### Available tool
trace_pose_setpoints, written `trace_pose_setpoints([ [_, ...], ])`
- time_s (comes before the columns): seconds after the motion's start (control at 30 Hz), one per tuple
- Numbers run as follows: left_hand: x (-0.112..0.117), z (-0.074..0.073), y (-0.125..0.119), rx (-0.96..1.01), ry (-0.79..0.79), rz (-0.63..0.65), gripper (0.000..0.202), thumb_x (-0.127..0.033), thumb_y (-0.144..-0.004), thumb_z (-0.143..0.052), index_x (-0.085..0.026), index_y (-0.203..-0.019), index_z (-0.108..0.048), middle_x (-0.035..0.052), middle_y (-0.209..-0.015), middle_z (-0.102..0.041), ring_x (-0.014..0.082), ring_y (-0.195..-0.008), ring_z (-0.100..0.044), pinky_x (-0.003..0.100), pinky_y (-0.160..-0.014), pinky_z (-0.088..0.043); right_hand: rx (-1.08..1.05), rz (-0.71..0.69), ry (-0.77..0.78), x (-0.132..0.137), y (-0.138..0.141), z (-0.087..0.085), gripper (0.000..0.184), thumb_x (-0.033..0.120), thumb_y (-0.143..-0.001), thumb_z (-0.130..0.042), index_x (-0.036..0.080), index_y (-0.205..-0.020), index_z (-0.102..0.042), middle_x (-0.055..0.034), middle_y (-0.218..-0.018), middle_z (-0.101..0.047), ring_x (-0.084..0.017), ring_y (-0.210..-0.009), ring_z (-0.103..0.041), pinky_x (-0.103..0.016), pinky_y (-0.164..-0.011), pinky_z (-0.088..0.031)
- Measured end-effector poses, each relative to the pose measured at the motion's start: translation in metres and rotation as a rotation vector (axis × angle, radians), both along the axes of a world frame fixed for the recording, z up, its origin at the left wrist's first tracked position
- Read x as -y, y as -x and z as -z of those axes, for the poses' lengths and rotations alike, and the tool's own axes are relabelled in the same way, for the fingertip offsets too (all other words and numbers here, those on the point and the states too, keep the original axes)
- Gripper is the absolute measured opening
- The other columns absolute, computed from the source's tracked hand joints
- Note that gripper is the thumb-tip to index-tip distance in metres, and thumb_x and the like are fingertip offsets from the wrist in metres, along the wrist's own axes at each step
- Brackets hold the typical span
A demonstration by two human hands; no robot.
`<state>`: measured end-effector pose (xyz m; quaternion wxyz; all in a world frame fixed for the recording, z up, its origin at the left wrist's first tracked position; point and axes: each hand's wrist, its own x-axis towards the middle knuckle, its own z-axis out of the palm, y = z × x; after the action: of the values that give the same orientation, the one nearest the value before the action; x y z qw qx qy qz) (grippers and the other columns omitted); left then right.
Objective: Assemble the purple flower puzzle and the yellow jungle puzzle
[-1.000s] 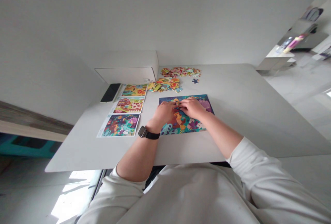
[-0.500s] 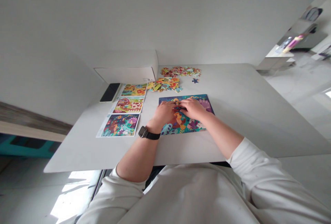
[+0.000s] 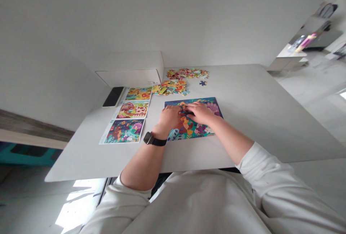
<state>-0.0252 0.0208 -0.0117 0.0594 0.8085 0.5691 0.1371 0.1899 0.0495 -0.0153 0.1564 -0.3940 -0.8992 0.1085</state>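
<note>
A colourful jigsaw puzzle lies flat on the white table in front of me. Both hands rest on its middle, side by side. My left hand, with a black watch on the wrist, lies palm down, fingers curled onto the pieces. My right hand is also palm down, its fingertips pressed on a piece near the puzzle's centre, touching the left hand's fingertips. Whether either hand grips a piece is hidden under the fingers.
Two heaps of loose puzzle pieces and a single blue piece lie beyond the puzzle. Three picture cards line the left side, beside a black phone and a white box.
Both hands stay on the puzzle's middle with only small finger shifts. The view has tilted slightly, so everything sits a little higher in the frame.
</note>
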Motion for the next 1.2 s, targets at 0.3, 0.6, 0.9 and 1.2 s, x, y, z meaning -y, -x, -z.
trace_pose_setpoints([
  [0.3, -0.006, 0.005, 0.001, 0.02, 0.01, 0.078, 0.045, -0.009, -0.098, -0.053, -0.019, -0.136, -0.075, 0.0147, -0.137, -0.077, 0.0298, -0.125, -0.072, 0.043, -0.115, -0.052, -0.012, -0.016, 0.002, -0.002, -0.001, 0.001, 0.033, 0.02, -0.098, -0.075, 0.024, -0.131, -0.079, -0.011, -0.138, -0.077, -0.03, -0.129, -0.068, -0.05, -0.12, -0.048],
  [0.6, -0.006, 0.005, 0.0, 0.012, 0.023, 0.059, 0.049, -0.011, -0.097, -0.054, -0.017, -0.142, -0.072, 0.0147, -0.142, -0.075, 0.0319, -0.131, -0.07, 0.045, -0.117, -0.051, -0.074, 0.21, -0.046, -0.007, -0.007, 0.008, 0.042, 0.016, -0.096, -0.073, 0.018, -0.138, -0.074, -0.0164, -0.142, -0.073, -0.032, -0.133, -0.066, -0.052, -0.121, -0.048],
  [0.9, -0.003, 0.001, 0.0, 0.021, 0.038, 0.089, 0.04, -0.018, -0.099, -0.059, -0.021, -0.133, -0.079, 0.0122, -0.149, -0.072, 0.0333, -0.138, -0.066, 0.048, -0.124, -0.048, -0.054, 0.261, -0.046, -0.005, -0.005, 0.01, 0.028, 0.025, -0.099, -0.075, 0.022, -0.126, -0.081, -0.0139, -0.128, -0.074, -0.031, -0.123, -0.067, -0.048, -0.115, -0.051],
  [1.2, -0.007, 0.003, 0.001, 0.001, 0.022, 0.052, 0.055, -0.017, -0.096, -0.063, -0.02, -0.151, -0.066, 0.0122, -0.148, -0.072, 0.0311, -0.135, -0.068, 0.045, -0.12, -0.051, -0.08, 0.337, 0.031, -0.001, 0.007, 0.007, 0.011, 0.024, -0.097, -0.077, 0.024, -0.106, -0.083, -0.01, -0.124, -0.073, -0.029, -0.121, -0.066, -0.044, -0.112, -0.05],
])
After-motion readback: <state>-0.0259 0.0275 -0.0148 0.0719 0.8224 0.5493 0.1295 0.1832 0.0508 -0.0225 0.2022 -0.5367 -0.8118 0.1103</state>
